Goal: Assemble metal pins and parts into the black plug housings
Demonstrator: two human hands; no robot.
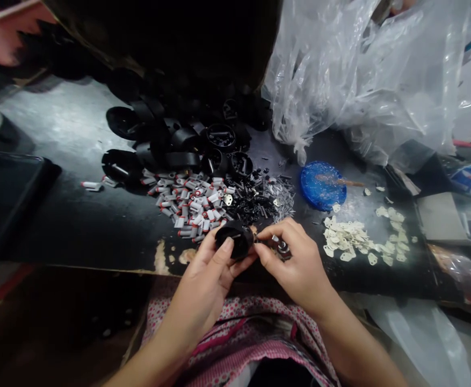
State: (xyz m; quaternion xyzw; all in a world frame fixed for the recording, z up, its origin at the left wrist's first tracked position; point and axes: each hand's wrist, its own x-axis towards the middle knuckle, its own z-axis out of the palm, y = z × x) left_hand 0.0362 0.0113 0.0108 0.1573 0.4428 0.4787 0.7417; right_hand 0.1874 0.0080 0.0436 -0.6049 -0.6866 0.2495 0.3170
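Cupping a round black housing [241,244] just above the bench's [98,231] near edge, the left hand [211,266] has its fingers closed round the wall and its thumb over the opening, probably to steady it with the hollow side in view. The right hand [294,250] sets thumb and forefinger at the rim, nearly together on what looks like a small part, too tiny to make out; a shiny metal piece [280,246] shows inside the curl of that hand.

Just beyond lie grey sleeves [197,201] with red ends and a heap of dark springs [251,199], presumably placed for a short reach. Cream tabs [346,236] spread to the right.

Near them, a blue dish [318,201] holds something clear and glossy, with a stick [352,183] lying in it. Farther back, other black housings [182,160] cluster, some with small parts inside. Clear bags [319,64] stand behind the dish, their contents uncertain.
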